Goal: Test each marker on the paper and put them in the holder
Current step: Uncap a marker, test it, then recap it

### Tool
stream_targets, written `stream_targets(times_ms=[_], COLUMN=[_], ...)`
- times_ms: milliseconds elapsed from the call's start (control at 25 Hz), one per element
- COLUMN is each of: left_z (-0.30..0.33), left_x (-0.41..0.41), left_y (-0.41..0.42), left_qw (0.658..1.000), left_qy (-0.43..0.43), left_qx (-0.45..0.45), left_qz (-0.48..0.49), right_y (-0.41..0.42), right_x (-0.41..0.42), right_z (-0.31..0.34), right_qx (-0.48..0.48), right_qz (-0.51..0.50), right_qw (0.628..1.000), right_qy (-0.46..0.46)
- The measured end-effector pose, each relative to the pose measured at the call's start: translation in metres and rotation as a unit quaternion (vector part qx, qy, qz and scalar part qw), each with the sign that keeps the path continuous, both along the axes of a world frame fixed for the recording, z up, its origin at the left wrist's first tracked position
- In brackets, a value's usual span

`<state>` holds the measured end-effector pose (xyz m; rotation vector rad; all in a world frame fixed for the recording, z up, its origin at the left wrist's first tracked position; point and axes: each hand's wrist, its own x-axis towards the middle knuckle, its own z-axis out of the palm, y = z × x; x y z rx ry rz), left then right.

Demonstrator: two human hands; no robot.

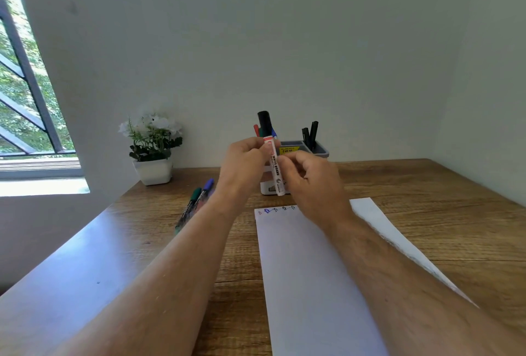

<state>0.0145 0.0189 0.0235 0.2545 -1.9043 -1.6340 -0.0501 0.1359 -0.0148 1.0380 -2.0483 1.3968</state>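
- Whiteboard marker: held upright above the desk, black cap on top, in front of the holder.
- Left hand: fingers pinch the barrel just under the cap.
- Right hand: fingers curl round the lower barrel.
- Advice: steady the barrel low and pull the cap straight off, not sideways.
- Paper: test beside the marks along its far edge.
- Two markers wait at left.

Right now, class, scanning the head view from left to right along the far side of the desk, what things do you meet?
White-flowered plant in a white pot → green and purple capped markers lying on the wood → black-capped whiteboard marker held upright → grey holder.
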Motion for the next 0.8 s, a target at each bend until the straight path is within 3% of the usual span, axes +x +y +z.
stream_targets(times_ms=[360,520,800], left_z=[-0.0011,0.0029,0.0033], left_x=[0.0001,0.0001,0.0023], left_y=[0.0025,0.0046,0.0024], left_qw=[0.995,0.988,0.989], left_qy=[0.056,0.137,0.142], left_qx=[0.01,0.032,0.027], left_qz=[-0.088,-0.067,-0.041], right_y=[-0.0019,0.0003,0.0002], right_x=[0.0011,-0.0017,0.0036], right_z=[0.0002,-0.0015,0.0037], right_qx=[-0.024,-0.039,-0.008], right_qz=[0.033,0.036,0.047], right_qw=[0.999,0.996,0.999], right_qy=[-0.034,-0.065,-0.012])
